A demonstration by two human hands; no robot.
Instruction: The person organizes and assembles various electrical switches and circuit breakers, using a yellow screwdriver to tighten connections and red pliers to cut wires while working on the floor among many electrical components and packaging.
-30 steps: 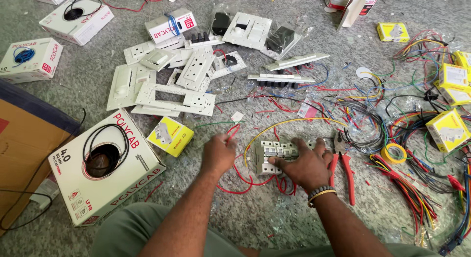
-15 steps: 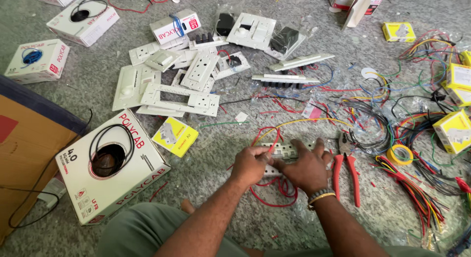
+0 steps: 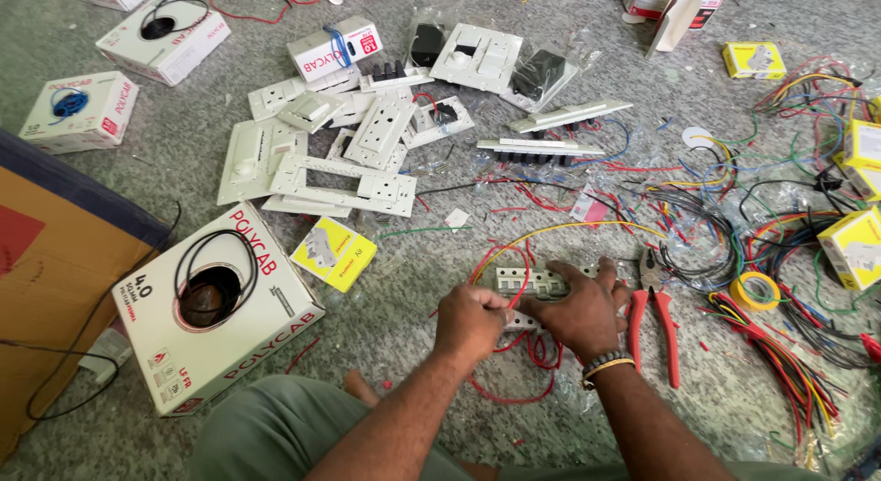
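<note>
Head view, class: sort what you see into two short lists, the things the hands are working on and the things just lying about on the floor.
In hand:
- left hand pinching the red wire
- right hand pressing on the white switch module

Lying about:
- red-handled pliers
- yellow tape roll
- wire coil box
- white switch plates
- small yellow box

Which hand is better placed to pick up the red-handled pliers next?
The right hand, probably. It rests on the white switch module, with the pliers lying on the floor right beside it. The left hand pinches a red wire on the module's far side.
</note>
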